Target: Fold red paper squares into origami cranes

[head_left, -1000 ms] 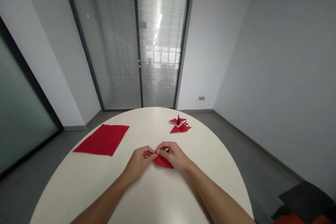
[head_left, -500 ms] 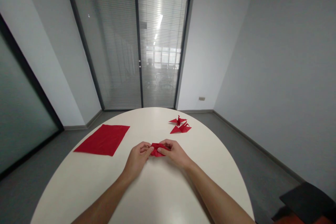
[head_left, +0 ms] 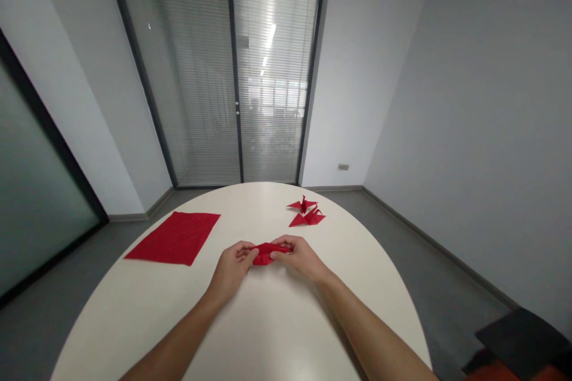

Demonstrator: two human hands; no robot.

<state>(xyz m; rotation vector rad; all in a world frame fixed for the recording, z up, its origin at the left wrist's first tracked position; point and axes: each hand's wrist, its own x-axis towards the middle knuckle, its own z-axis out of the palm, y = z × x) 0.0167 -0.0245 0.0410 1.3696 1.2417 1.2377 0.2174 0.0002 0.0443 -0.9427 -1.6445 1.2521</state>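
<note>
A small folded piece of red paper (head_left: 264,255) is held between both hands just over the near middle of the table. My left hand (head_left: 233,263) pinches its left end, thumb on top. On the right end, my right hand (head_left: 298,257) has its thumb pressed on the near face and fingers behind. The fingertips behind the paper are partly hidden. Beyond the right hand stand two red origami cranes, one (head_left: 308,217) nearer and another (head_left: 304,205) just behind it. A stack or sheet of red paper (head_left: 174,238) lies flat to the left of my left hand.
The round white table (head_left: 268,321) has a curved edge on both sides. A dark chair (head_left: 525,339) stands on the floor at the lower right. Past the table is a glass partition with blinds (head_left: 201,89).
The folded red paper now looks wider and flatter between the hands. My left hand has shifted slightly left, and the right thumb has moved a little on the paper.
</note>
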